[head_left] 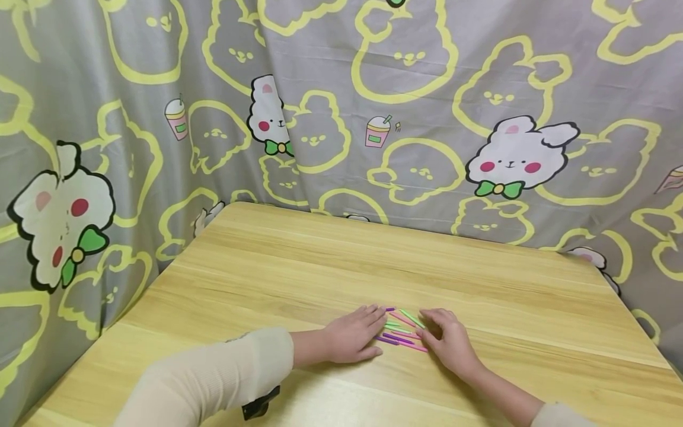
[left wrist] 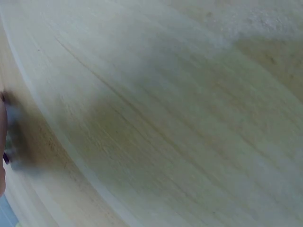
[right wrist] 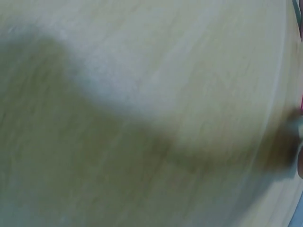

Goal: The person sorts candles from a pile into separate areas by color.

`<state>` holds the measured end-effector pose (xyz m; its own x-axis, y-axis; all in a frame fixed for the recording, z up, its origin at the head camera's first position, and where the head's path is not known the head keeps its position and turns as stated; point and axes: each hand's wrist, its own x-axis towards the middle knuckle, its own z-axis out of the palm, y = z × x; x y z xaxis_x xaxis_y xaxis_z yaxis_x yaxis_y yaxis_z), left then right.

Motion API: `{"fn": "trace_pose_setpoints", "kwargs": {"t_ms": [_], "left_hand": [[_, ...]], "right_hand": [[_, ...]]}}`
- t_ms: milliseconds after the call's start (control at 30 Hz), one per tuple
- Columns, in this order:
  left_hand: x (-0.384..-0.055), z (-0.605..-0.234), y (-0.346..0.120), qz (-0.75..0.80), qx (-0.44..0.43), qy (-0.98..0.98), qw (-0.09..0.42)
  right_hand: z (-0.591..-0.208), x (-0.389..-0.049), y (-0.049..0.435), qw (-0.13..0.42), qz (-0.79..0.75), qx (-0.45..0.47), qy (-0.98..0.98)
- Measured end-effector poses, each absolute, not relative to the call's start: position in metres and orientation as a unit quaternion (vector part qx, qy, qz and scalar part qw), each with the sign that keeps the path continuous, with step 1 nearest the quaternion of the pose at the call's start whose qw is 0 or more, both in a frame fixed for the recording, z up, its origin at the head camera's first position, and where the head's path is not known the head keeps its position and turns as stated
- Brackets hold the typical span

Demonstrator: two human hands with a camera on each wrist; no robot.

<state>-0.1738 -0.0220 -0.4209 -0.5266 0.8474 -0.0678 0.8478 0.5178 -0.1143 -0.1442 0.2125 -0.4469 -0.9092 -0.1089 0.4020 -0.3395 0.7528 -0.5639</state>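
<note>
Several thin sticks (head_left: 397, 340) in purple, pink and green lie loosely side by side on the wooden table, between both hands in the head view. My left hand (head_left: 354, 335) rests palm down at their left ends, its fingers straight and covering some of the tips. On the other side my right hand (head_left: 450, 344) curves loosely, thumb and fingertips right at the right ends of the sticks. In the left wrist view only a sliver of the left hand (left wrist: 2, 142) shows at the edge. The right wrist view likewise catches just a bit of a finger (right wrist: 300, 163).
The wood-grain table (head_left: 299, 267) fills the middle of the head view. A grey curtain (head_left: 331, 172) with cartoon rabbits hangs along its back and left edges. Below the left sleeve (head_left: 213, 367) a small black object (head_left: 260, 404) shows.
</note>
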Motion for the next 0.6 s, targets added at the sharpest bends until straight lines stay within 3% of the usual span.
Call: {"fn": "trace_pose_setpoints", "kwargs": {"t_ms": [600], "left_hand": [[-0.1743,-0.4208,-0.0183,-0.067,0.483,0.873,-0.002]], "right_hand": [[-0.4534,-0.143,0.2127,0.173,0.352,0.088,-0.916]]}}
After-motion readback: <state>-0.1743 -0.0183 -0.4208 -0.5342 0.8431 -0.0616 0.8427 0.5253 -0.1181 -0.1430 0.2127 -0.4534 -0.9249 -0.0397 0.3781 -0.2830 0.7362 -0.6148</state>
